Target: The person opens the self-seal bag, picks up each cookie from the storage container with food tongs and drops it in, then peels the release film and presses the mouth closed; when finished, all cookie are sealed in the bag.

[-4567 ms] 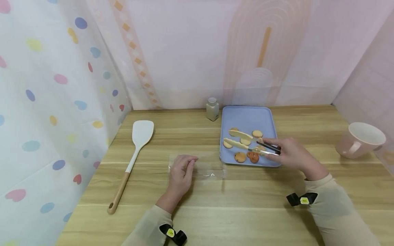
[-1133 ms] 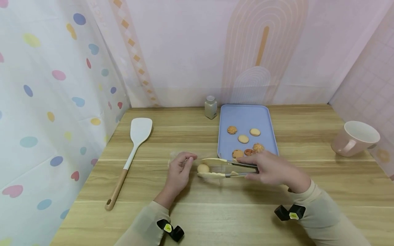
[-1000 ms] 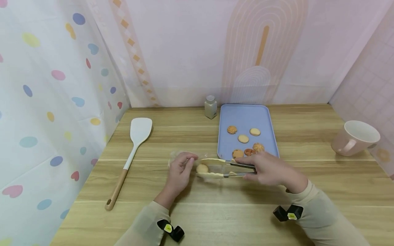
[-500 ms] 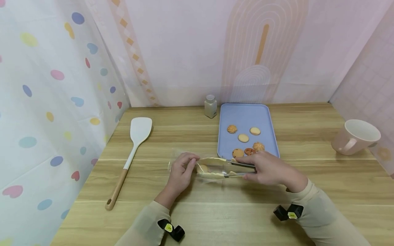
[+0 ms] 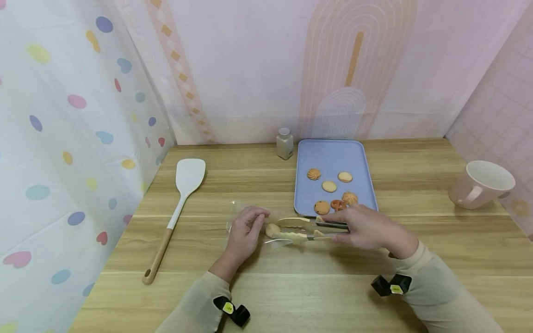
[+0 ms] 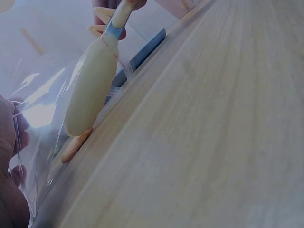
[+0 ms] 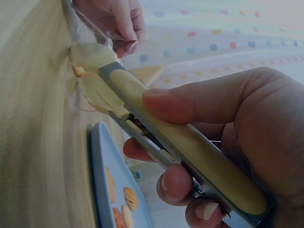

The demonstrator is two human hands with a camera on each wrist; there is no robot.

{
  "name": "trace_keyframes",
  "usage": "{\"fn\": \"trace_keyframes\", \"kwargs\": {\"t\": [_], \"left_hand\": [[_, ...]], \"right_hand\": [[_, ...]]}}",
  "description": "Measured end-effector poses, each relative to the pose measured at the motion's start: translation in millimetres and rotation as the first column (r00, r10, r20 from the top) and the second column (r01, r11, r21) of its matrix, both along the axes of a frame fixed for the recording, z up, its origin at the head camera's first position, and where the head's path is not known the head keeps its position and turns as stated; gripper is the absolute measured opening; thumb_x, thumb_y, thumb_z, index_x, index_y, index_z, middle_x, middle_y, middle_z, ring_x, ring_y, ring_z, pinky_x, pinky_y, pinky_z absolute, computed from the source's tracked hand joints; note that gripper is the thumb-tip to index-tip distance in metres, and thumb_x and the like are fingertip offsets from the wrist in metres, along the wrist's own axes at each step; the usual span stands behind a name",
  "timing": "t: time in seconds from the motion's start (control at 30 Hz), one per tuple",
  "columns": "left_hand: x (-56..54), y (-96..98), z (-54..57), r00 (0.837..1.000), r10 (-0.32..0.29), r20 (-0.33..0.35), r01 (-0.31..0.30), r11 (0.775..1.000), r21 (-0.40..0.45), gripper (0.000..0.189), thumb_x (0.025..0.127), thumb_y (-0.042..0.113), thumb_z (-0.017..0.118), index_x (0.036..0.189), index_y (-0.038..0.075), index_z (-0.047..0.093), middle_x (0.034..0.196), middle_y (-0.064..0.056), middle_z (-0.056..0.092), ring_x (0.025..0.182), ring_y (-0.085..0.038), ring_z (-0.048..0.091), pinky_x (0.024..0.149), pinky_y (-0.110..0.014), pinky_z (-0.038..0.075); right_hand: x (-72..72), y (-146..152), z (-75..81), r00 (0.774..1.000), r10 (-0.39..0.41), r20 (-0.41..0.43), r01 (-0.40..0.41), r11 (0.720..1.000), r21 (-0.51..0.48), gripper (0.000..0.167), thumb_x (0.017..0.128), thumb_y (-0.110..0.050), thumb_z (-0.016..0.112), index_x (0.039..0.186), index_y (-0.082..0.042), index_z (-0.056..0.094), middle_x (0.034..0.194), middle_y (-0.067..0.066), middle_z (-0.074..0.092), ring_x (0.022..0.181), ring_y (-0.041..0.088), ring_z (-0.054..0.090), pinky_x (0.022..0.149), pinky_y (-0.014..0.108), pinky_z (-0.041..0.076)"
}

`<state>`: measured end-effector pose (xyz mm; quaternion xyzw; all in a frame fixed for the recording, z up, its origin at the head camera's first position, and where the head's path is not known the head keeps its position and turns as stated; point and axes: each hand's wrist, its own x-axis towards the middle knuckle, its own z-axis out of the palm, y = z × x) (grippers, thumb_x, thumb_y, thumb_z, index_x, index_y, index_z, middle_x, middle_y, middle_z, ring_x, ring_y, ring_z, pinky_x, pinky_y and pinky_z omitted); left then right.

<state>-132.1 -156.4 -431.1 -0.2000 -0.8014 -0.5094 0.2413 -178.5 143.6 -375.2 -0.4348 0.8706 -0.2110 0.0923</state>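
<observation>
My left hand (image 5: 245, 233) pinches the edge of a clear plastic bag (image 6: 42, 114) lying on the wooden table. With my right hand (image 5: 372, 231) I grip tongs (image 7: 185, 142) that have cream tips and metal handles. Their tips reach into the bag, a little apart. A round pale cookie (image 5: 272, 230) sits at the tips, beside my left fingers; in the left wrist view this cookie (image 6: 76, 146) is low against the table, partly behind one tip. Whether the tongs still squeeze it, I cannot tell. Just behind lies a blue tray (image 5: 329, 157) with several cookies and a pretzel (image 5: 338, 205).
A white spatula (image 5: 190, 178) with a wooden handle lies at the left. Near the back wall stands a small glass jar (image 5: 285, 144), left of the tray. On the far right there is a pink mug (image 5: 480, 187).
My right hand has brought the tongs leftward from over the tray to the bag, with a pale cookie from the tray's left side. Lately the tips have drawn slightly right from the cookie.
</observation>
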Motion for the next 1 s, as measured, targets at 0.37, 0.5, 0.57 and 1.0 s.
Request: {"fn": "trace_keyframes", "kwargs": {"t": [0.37,0.5,0.57,1.0], "left_hand": [[0.2,1.8,1.9,1.0,-0.011,-0.025,0.01,1.0,-0.014,0.013,0.089,-0.016,0.053,0.091,-0.01,0.065,0.09,-0.02,0.066,0.088,-0.035,0.061,0.085,-0.032,0.048],[-4.5,-1.4,-9.5,1.0,-0.008,-0.012,0.008,1.0,-0.017,0.014,0.09,-0.015,0.053,0.092,-0.009,0.065,0.091,-0.019,0.066,0.089,-0.035,0.061,0.084,-0.033,0.049],[-8.6,-3.6,-18.1,1.0,-0.002,-0.005,0.002,1.0,-0.013,0.015,0.09,-0.013,0.054,0.093,-0.007,0.066,0.092,-0.016,0.067,0.089,-0.033,0.062,0.085,-0.034,0.049],[-15.2,-9.1,-34.5,0.995,0.02,0.099,-0.014,0.998,-0.056,0.014,0.095,0.002,0.057,0.095,0.005,0.07,0.095,-0.001,0.068,0.092,-0.017,0.062,0.081,-0.032,0.05]], "right_hand": [[-0.5,-7,-6.4,0.999,-0.028,0.015,0.028,0.999,-0.024,0.045,0.085,-0.019,0.073,0.127,-0.005,0.062,0.081,-0.002,0.067,0.043,-0.002,0.025,0.048,0.021,0.035],[0.8,-9,-6.1,0.999,-0.025,0.021,0.026,0.999,-0.024,0.045,0.086,-0.019,0.072,0.127,-0.005,0.062,0.067,-0.009,0.057,0.043,-0.002,0.025,0.046,0.021,0.033],[1.5,-9,-5.9,0.999,-0.025,0.024,0.025,0.999,-0.022,0.044,0.086,-0.019,0.072,0.127,-0.005,0.062,0.067,-0.009,0.057,0.043,-0.001,0.025,0.046,0.021,0.033],[4.5,-12,-6.0,1.0,0.0,0.017,0.0,1.0,-0.002,0.046,0.086,-0.021,0.072,0.128,-0.006,0.062,0.055,-0.013,0.046,0.039,-0.003,0.023,0.045,0.021,0.032]]}}
